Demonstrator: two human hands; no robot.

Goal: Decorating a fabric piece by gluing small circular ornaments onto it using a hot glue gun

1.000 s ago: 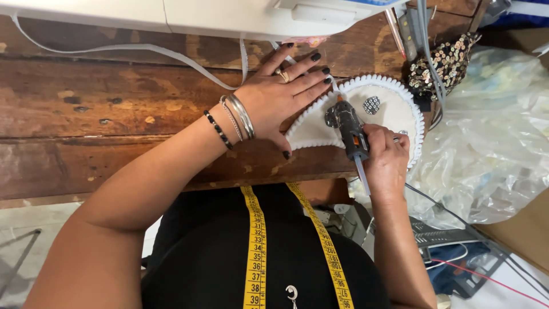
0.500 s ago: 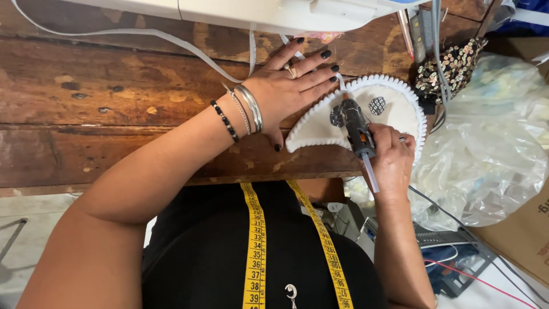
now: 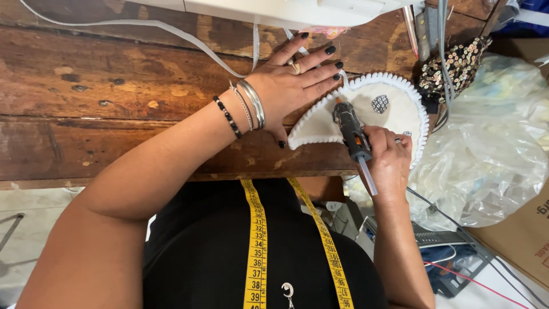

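Cream fabric, cut as a rounded piece [image 3: 377, 114] with a white scalloped trim along its curved edge, lies flat on the worn wooden table [image 3: 114, 103], at the near edge and just in front of the white sewing machine [image 3: 274, 8]. The left hand [image 3: 291, 86] lies on the piece's left part, fingers spread wide and flat, palm down, gripping nothing but pinning the cloth to the wood; bangles and a bead bracelet ring its wrist. The right hand [image 3: 389, 157] is closed around a small dark glue gun [image 3: 350, 129], and it rests on the near right part of the piece. The gun's long axis runs on a slant, nozzle pointing up and to the left across the piece toward the left hand's fingertips, while its pale glue stick [image 3: 367, 174] sticks out behind, toward the person's body. The nozzle sits over the fabric, just beside the left fingers; whether it touches the cloth cannot be told. A small sequinned patch [image 3: 380, 103] sits on the piece to the right of the nozzle, apart from it. A yellow tape measure [image 3: 256, 240] hangs over the black top below the piece, and clear plastic bags [image 3: 492, 149] lie off the table's right end.
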